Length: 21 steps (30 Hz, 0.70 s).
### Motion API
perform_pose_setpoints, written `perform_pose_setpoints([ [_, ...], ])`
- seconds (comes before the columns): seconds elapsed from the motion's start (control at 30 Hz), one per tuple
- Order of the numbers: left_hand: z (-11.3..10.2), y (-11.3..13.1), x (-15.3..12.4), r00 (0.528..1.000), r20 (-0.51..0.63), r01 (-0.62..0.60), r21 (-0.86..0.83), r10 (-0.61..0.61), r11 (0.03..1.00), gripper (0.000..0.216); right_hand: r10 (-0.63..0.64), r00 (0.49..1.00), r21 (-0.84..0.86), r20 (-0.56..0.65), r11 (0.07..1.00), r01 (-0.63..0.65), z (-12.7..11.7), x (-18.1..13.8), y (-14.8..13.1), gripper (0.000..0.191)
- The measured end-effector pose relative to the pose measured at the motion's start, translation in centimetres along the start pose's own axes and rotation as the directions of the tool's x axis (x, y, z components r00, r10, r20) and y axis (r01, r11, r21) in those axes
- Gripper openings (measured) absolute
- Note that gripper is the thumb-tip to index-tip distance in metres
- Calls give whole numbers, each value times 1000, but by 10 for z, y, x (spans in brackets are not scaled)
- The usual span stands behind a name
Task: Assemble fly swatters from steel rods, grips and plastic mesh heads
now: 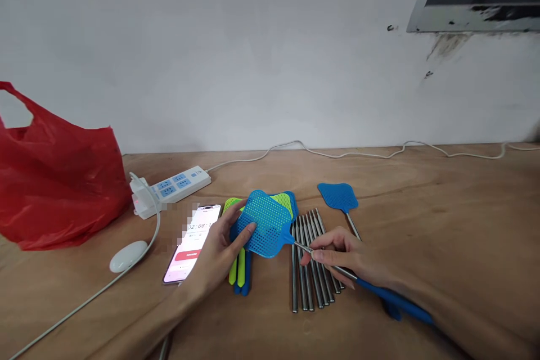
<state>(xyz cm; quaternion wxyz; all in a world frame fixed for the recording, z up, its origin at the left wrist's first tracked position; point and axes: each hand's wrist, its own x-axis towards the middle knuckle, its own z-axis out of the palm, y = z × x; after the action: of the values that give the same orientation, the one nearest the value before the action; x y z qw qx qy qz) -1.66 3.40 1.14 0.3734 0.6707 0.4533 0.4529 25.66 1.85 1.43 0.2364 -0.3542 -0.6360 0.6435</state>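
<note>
A blue fly swatter (266, 224) is held between my two hands, above the table. My left hand (228, 239) pinches the left edge of its perforated head, thumb in front. Its metal rod is gripped by the fingers of my right hand (340, 253), and the blue handle runs along under my right forearm. Beneath lie green and blue swatter heads (283, 200) and several green and blue handles (241, 269). Several metal rods (310, 275) lie side by side under my right hand. Another blue fly swatter (338, 196) lies behind my right hand, its rod partly hidden.
A lit phone (194, 244) lies left of my left hand. Behind it is a white power strip (181, 184) with a plug and a cable. A white oval device (128, 256) and a red plastic bag (59, 180) are farther left. A cable (354, 154) runs along the wall.
</note>
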Motion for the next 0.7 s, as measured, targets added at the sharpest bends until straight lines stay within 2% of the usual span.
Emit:
perform_pose_setpoints([
  [0.13,2,4,-3,999,44,-23,-58,25,998,43,-4,1000,20,15,1000,4,4,-2,1,40],
  [0.37,8,7,-12,997,38,-71,89,67,993,36,-11,1000,-19,-8,1000,11,10,-3,4,41],
  [0.6,5,0,-14,998,52,-28,66,24,997,54,-22,999,-48,-23,999,21,9,-1,6,44],
  [0.7,6,3,-14,998,65,-31,51,28,998,61,-36,996,10,-76,999,37,9,1,10,42],
])
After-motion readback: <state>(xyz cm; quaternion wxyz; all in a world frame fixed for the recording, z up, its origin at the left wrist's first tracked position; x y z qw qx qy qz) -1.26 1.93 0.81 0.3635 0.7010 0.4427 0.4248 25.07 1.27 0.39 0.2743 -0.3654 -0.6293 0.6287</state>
